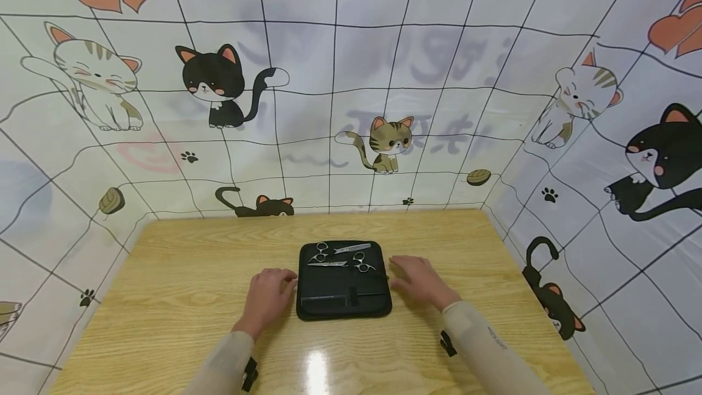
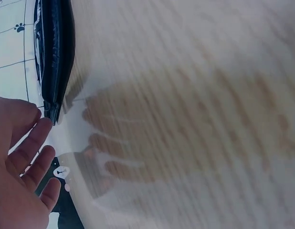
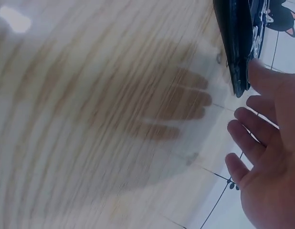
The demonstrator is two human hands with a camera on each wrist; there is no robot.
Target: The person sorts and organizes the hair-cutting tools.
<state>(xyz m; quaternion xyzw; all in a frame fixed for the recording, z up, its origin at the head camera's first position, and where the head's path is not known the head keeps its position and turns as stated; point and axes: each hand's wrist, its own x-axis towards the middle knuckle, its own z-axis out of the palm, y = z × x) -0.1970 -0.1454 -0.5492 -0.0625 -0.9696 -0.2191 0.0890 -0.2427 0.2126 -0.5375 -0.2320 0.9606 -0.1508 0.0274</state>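
The black case [image 1: 344, 281] lies flat on the table, directly between the 2 hands, and this is the relation that, in my judgement, matters most. Inside it are 2 pairs of scissors: the upper pair [image 1: 353, 249] and the lower pair [image 1: 328, 264], both in the farther part of the case, with their blades turned to opposite sides. The case looks longer from left to right than from front to back, but the view is slanted, so I cannot be sure of its long axis.

The left hand [image 1: 267, 293] is at the left edge of the case, and the right hand [image 1: 419, 281] is at the right edge, a little farther forward. The left fingertips seem to touch the edge; whether the right ones touch, I cannot tell. The left hand therefore appears slightly nearer. Both hands are loose, with fingers relaxed, and neither clasps the case.

Around them spreads the wooden table [image 1: 192, 297], and beyond its far side stands a white wall covering [image 1: 307, 60] with printed cats.
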